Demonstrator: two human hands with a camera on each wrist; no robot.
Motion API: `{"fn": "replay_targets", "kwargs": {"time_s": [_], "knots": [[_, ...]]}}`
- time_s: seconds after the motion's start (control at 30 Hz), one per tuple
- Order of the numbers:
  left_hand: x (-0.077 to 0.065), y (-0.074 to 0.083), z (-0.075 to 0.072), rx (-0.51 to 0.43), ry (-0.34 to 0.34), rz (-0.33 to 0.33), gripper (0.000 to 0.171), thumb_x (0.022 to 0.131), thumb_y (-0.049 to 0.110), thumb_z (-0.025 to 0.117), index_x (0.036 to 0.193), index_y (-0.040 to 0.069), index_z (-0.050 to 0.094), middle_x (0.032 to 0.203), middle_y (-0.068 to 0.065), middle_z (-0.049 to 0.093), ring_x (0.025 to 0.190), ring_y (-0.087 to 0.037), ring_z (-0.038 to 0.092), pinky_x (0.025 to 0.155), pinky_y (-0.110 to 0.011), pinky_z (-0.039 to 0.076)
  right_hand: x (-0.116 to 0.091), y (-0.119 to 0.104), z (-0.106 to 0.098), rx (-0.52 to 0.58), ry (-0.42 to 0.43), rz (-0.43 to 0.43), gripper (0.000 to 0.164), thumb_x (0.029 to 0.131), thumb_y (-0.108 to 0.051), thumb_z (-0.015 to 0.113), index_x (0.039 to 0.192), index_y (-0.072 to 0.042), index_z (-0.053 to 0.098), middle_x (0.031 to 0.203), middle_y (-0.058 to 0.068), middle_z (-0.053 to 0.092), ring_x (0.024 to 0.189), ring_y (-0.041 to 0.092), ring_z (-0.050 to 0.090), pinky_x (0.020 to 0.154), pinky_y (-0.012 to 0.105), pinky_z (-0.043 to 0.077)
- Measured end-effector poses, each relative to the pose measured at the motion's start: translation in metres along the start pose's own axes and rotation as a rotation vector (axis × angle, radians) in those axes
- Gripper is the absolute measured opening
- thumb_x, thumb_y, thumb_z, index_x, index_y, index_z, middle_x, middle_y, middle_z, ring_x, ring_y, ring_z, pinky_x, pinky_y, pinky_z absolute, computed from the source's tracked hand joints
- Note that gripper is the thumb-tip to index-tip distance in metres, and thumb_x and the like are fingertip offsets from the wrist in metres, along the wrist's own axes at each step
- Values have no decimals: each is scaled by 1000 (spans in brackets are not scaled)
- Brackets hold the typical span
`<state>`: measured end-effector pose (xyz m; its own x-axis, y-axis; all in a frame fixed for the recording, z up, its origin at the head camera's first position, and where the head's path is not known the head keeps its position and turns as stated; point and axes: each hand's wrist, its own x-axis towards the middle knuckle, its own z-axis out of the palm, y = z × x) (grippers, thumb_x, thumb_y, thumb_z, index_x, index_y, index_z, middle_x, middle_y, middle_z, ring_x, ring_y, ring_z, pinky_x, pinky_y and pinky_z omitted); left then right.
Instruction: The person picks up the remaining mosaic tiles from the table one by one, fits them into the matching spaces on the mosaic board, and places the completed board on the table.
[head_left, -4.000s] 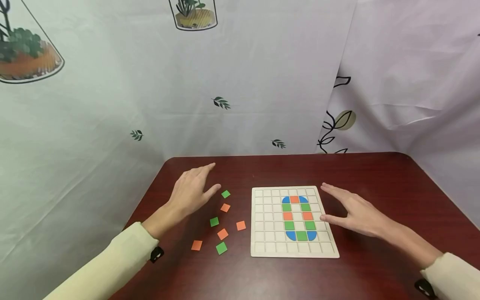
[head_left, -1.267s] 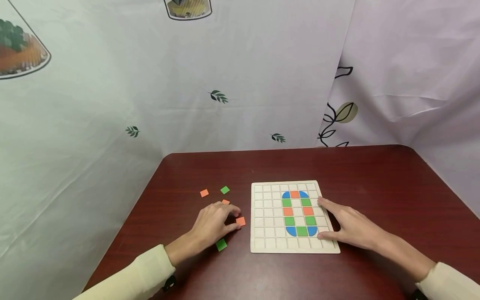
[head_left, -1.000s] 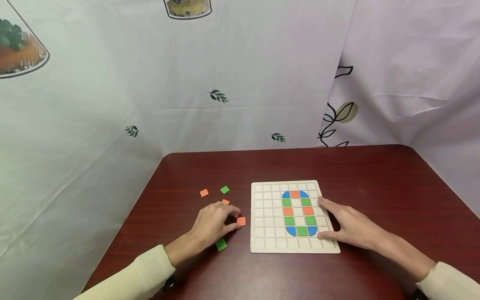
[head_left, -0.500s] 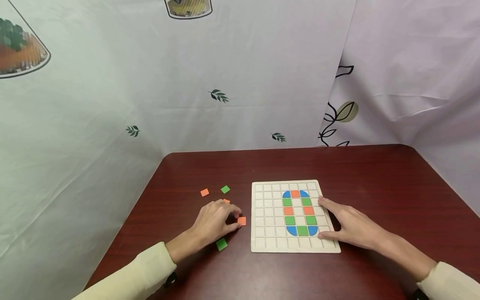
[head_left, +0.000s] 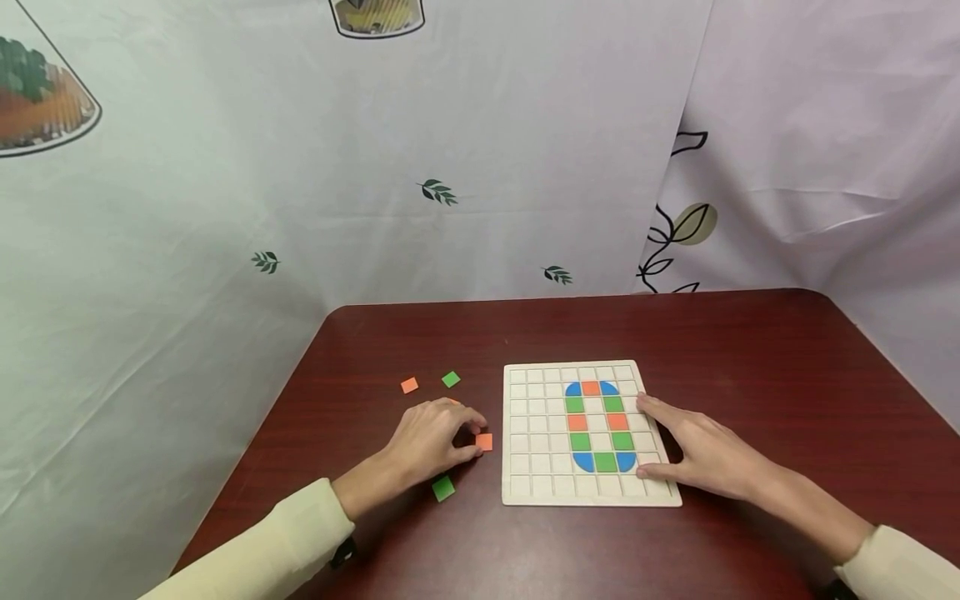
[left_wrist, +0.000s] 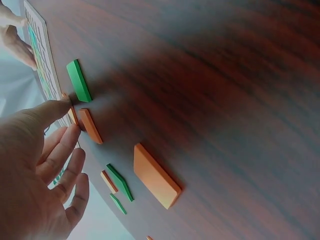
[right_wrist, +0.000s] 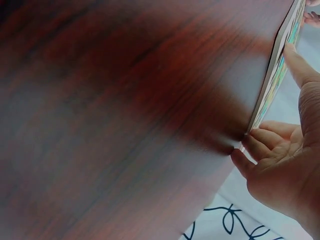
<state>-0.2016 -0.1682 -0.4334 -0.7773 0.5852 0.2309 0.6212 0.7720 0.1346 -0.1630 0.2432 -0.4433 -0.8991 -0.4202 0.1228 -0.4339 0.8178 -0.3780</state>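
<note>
My left hand (head_left: 429, 442) pinches an orange square tile (head_left: 483, 442) between thumb and index finger, low over the table just left of the board. The same orange tile (left_wrist: 73, 115) shows between thumb and fingertip in the left wrist view. My right hand (head_left: 705, 450) rests its thumb and extended fingers along the right edge of the white grid board (head_left: 536, 492). Blue rounded pieces (head_left: 583, 462) with green squares (head_left: 604, 462) and orange squares (head_left: 591, 388) form an upright ring on the board, right of its middle.
Loose tiles lie left of the board: an orange one (head_left: 408, 385), a green one (head_left: 451, 379) and another green one (head_left: 443, 488). My left hand partly covers others; a large-looking orange tile (left_wrist: 156, 177) shows in the left wrist view. A patterned cloth (head_left: 480, 167) hangs behind the dark red table (head_left: 585, 542).
My left hand has come down and right from above the tiles and now pinches an orange one, shifted barely right. My right hand has settled on the board's edge. Little moved in the last half second.
</note>
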Motion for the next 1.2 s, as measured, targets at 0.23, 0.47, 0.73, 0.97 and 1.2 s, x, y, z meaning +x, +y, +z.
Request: {"fn": "replay_targets", "kwargs": {"time_s": [0.23,0.47,0.73,0.97,1.2], "knots": [[1,-1,1,-7,4,16,25,82,26,90,105,24,80,93,16,73,94,-8,69,70,-34,55,-1,0,0,-6,3,0,101,80,-56,90,153,2,51,150,25,57,130,39,63,98,55,54],[1,-3,3,-51,0,26,24,83,25,89,106,22,80,94,14,73,94,-7,68,74,-34,55,-2,1,0,-8,9,5,101,80,-57,90,153,2,51,150,24,57,129,39,63,97,55,55],[2,-5,3,-77,21,54,23,83,22,89,104,20,80,94,12,74,90,-7,68,74,-34,56,-2,1,0,-12,11,5,102,80,-58,89,153,2,51,151,25,57,129,40,63,96,56,55],[3,-5,1,-74,28,58,23,85,24,88,107,21,81,96,13,74,85,-6,67,72,-29,56,-1,1,1,-9,5,4,101,81,-58,89,154,2,51,151,24,57,128,39,63,96,55,55],[7,-6,-3,-52,24,38,23,87,29,86,109,24,81,100,13,75,83,-6,66,68,-26,53,-1,0,0,-9,-6,18,102,80,-60,88,154,0,51,151,25,56,129,41,62,97,56,55]]}}
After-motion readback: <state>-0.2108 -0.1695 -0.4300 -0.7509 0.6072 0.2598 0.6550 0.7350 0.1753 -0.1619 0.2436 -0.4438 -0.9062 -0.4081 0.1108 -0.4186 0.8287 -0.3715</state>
